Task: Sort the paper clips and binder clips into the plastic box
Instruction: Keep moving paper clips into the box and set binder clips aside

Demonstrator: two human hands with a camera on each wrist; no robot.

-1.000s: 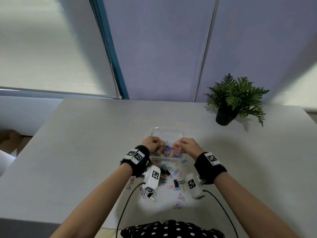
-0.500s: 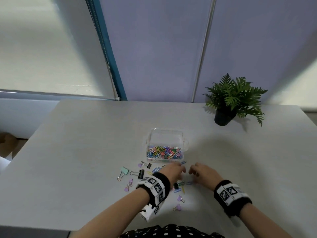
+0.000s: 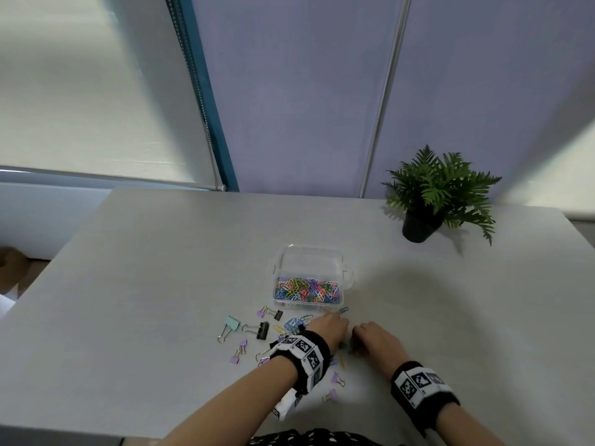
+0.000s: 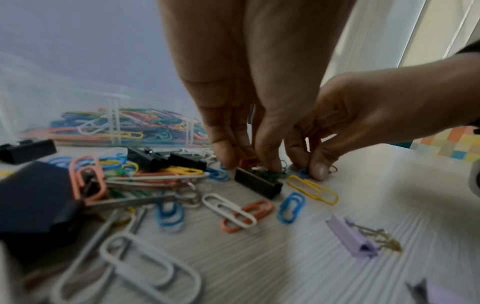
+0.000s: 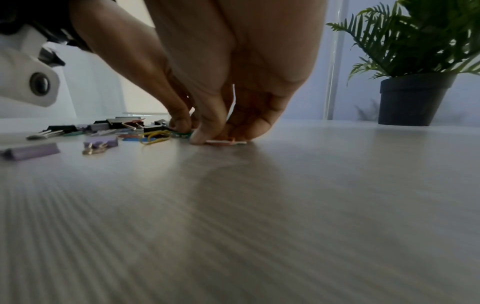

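Note:
The clear plastic box [image 3: 346,272] has its near compartment full of coloured paper clips [image 3: 306,290]; the far one looks empty. Loose paper clips [image 4: 239,214] and binder clips lie on the table in front of it. My left hand [image 4: 249,166] reaches down beside a black binder clip [image 4: 257,184] and pinches a green paper clip [image 4: 272,175]. Just to its right, my right hand [image 5: 221,135] has its fingertips on the table, pinching a pale paper clip [image 5: 226,142] that lies flat. In the head view the left hand [image 3: 331,328] and right hand [image 3: 370,338] sit close together.
A potted fern [image 3: 431,194] stands at the table's back right. A teal binder clip [image 3: 232,323], a black binder clip [image 3: 262,330] and several small purple binder clips [image 3: 242,344] lie left of my hands. Two more purple ones [image 3: 336,378] lie near my left wrist.
Both hands came back from over the box to the loose clips in front of it. Over the last half second they have barely shifted.

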